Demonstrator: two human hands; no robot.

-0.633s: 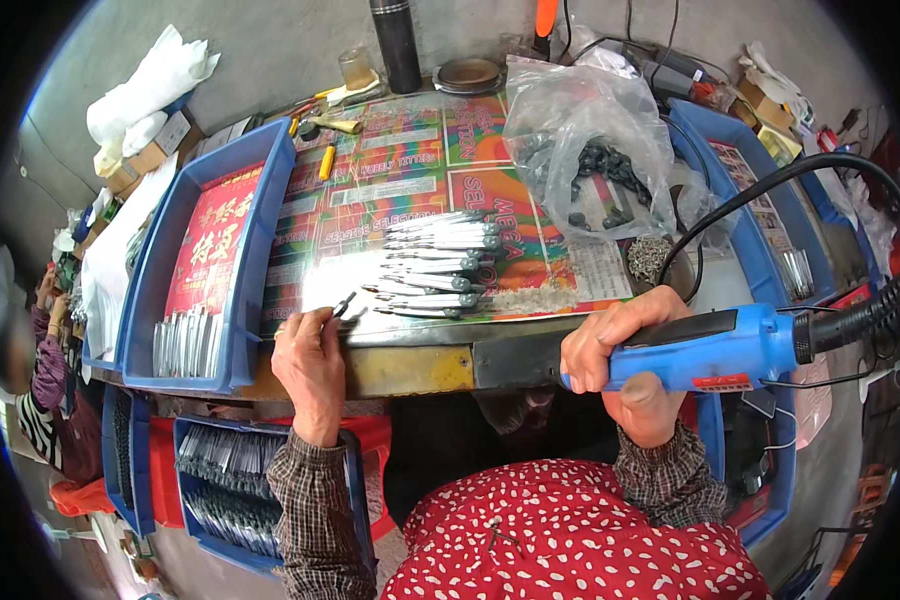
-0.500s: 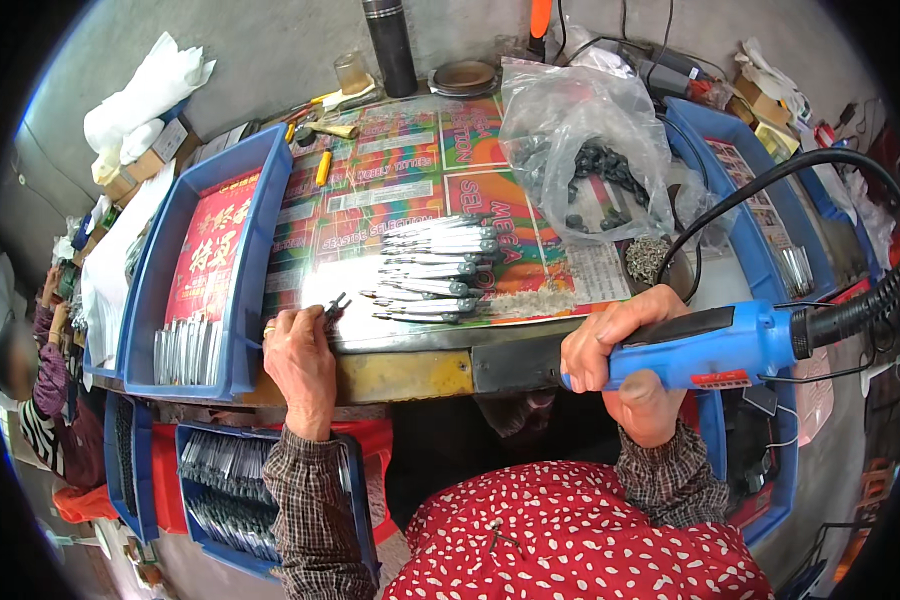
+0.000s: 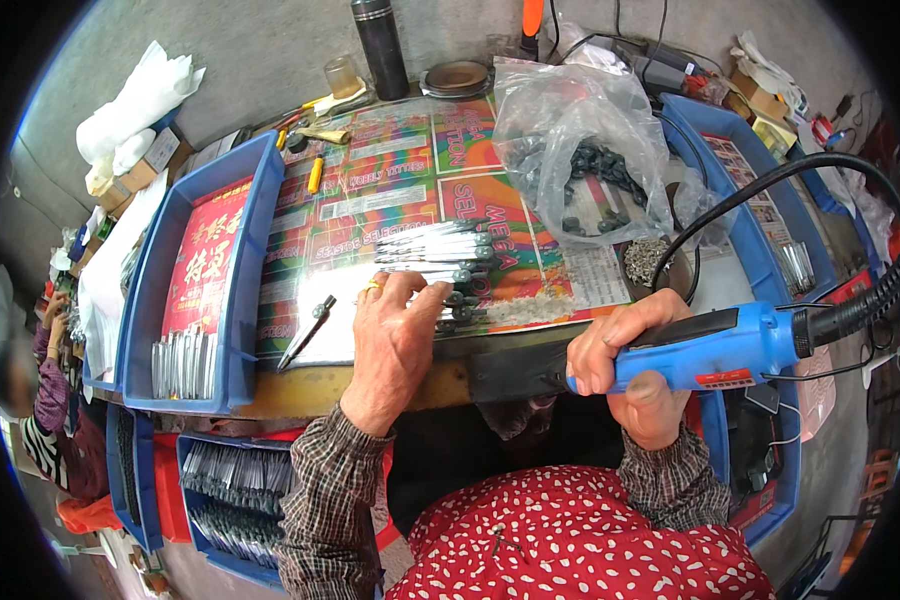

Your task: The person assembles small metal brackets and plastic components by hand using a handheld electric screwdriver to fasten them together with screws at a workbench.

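My right hand [image 3: 635,365] is wrapped round a blue corded electric screwdriver [image 3: 715,350], its nose pointing left at the table's front edge. My left hand [image 3: 395,335] reaches over the near end of a pile of slim silver pieces with dark rounded ends [image 3: 435,245]. Its fingers are curled together, and their tips are partly hidden, so what they pinch does not show. Apart from the pile, nearer the left tray, lies a single slim piece [image 3: 308,332] with a dark end.
A blue tray [image 3: 250,270] on the left holds silver pieces over red paper. Further back are a clear plastic bag [image 3: 580,130] of dark parts, a bowl of small metal bits [image 3: 645,262], a yellow-handled tool [image 3: 316,174] and a black flask [image 3: 380,50]. A black cable [image 3: 800,160] arches at the right.
My left hand has moved right from beside the left tray to the pile. The slim dark piece it had at its fingers now lies on the table. My right hand stays nearly still with the screwdriver.
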